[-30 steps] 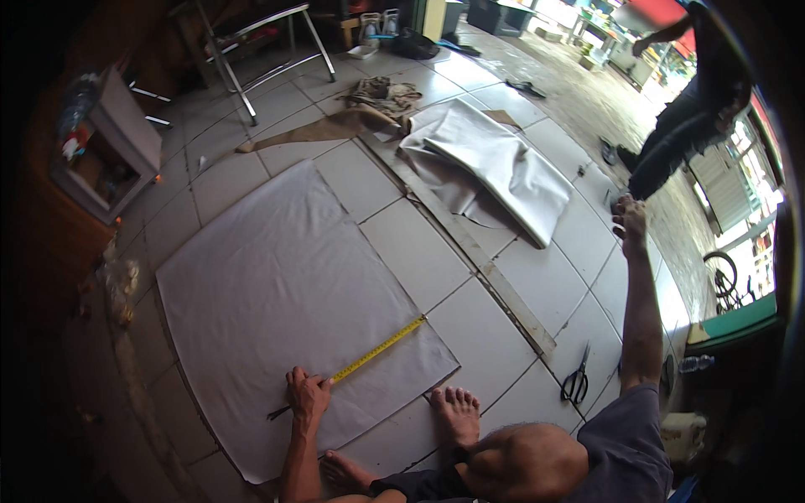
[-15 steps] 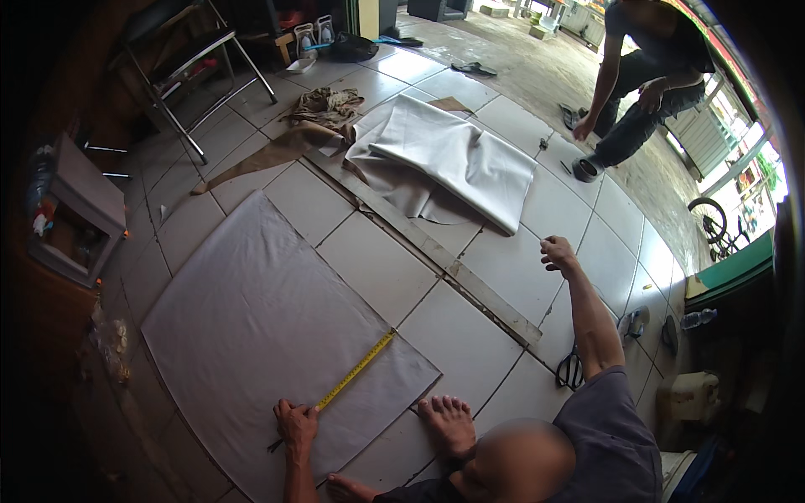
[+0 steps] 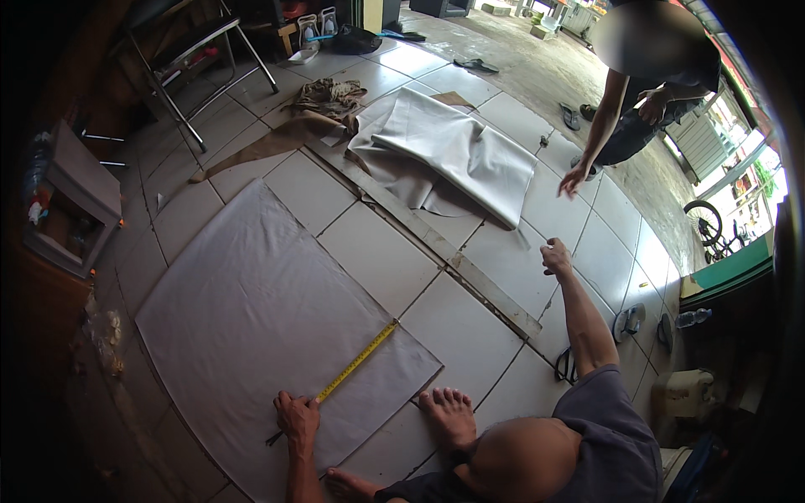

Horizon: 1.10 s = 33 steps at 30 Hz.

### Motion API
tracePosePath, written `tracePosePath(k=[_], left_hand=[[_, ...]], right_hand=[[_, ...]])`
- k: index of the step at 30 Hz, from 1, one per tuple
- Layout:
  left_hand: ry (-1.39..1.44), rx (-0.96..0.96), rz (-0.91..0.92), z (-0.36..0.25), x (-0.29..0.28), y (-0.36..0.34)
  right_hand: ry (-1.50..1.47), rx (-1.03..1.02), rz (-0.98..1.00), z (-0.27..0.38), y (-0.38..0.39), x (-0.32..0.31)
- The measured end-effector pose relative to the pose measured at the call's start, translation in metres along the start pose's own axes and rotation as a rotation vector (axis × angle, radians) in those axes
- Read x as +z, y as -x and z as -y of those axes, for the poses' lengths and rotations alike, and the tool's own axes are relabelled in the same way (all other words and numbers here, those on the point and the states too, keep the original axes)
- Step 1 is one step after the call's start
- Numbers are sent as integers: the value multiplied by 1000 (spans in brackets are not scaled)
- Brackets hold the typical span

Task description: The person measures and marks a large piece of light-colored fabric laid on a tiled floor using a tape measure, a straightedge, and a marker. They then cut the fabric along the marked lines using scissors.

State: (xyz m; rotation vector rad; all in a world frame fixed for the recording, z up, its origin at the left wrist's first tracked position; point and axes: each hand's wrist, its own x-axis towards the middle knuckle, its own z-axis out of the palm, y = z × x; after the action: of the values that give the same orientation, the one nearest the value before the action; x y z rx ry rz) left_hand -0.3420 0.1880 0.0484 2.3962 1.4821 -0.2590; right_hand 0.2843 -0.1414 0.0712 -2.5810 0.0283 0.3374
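A large pale grey sheet of fabric (image 3: 235, 310) lies flat on the tiled floor, left of my feet. My left hand (image 3: 298, 415) presses on it, fingers closed on the yellow tape measure (image 3: 356, 364), which runs up to the sheet's right edge. A thin dark object pokes out beside that hand. My right hand (image 3: 555, 256) reaches forward over the tiles, fingers half curled, a gap by the thumb and nothing visible in it. Just beyond it is a faint blurred grey streak (image 3: 526, 235). A co-worker's outstretched hand (image 3: 574, 180) is a little farther off.
Folded silvery material (image 3: 453, 147) lies ahead, beside brown scraps (image 3: 277, 144). A long flat straightedge (image 3: 436, 230) crosses the floor. Scissors (image 3: 566, 365) and sandals (image 3: 629, 322) are by my right arm. A folding chair (image 3: 189, 59) and a small stool (image 3: 75, 201) stand left.
The co-worker's hand has moved from near the floor toward my right hand. A grey streak has appeared between us. My right hand has shifted slightly; the left still holds the tape down.
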Motion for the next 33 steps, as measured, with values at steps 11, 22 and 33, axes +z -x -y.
tracePosePath(k=[11, 22, 33], left_hand=[[-57, -35, 2, -3, 2, 1], [-43, -57, 31, -10, -5, 1], [-73, -115, 151, -14, -1, -5]], right_hand=[[18, -508, 191, 33, 123, 117], [263, -1478, 385, 156, 215, 220], [312, -1575, 387, 176, 177, 239]])
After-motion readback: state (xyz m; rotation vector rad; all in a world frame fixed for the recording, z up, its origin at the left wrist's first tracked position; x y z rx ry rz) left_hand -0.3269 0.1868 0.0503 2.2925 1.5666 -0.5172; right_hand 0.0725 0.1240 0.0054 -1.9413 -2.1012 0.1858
